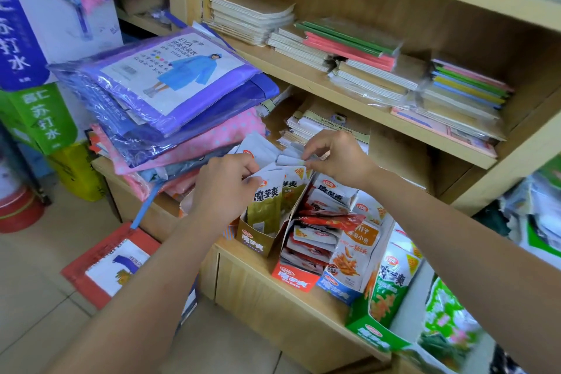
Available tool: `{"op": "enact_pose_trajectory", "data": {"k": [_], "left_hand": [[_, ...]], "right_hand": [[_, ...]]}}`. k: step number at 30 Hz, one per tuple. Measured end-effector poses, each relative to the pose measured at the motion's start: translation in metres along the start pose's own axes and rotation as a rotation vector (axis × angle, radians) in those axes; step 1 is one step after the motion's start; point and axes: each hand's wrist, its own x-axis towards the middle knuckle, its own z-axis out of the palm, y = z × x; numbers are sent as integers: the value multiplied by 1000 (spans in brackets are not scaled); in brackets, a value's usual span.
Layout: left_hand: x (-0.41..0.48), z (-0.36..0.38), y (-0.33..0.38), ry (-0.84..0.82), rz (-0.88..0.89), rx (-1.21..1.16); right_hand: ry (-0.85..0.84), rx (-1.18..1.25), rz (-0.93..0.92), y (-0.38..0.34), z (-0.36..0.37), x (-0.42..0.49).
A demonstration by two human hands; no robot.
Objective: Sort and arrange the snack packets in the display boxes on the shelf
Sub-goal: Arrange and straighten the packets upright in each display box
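Several snack display boxes stand in a row on the low wooden shelf (243, 279): a gold box (255, 238), a red box (293, 278), a blue box (338, 288) and a green box (372, 334). Olive-gold snack packets (267, 206) stand upright in the gold box. My left hand (226, 182) grips the tops of these packets. My right hand (337, 161) pinches the white top edge of packets (288, 159) just behind them. Red packets (315, 240) fill the red box in a loose pile.
Bagged raincoats (170, 82) are stacked left of the boxes. Notebook piles (358, 58) fill the shelves above. Cartons (39, 112) stand at the far left, a red-bordered pad (112, 261) lies on the floor, and green snack bags (449, 322) sit at the right.
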Motion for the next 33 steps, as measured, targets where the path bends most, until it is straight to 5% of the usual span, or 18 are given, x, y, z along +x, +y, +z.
{"op": "enact_pose_trajectory", "data": {"k": [6, 11, 21, 27, 30, 33], "left_hand": [[1, -1, 10, 0, -220, -334], [4, -4, 23, -80, -438, -643], [3, -12, 22, -303, -434, -761], [8, -11, -4, -79, -154, -415], [5, -15, -18, -72, -99, -135], [3, -18, -28, -93, -48, 36]], "right_hand": [[111, 17, -24, -28, 0, -19], [-119, 3, -11, -65, 22, -35], [-41, 217, 133, -63, 34, -28], [60, 33, 147, -49, 19, -26], [204, -111, 68, -44, 14, -27], [172, -332, -18, -41, 20, -29]]}}
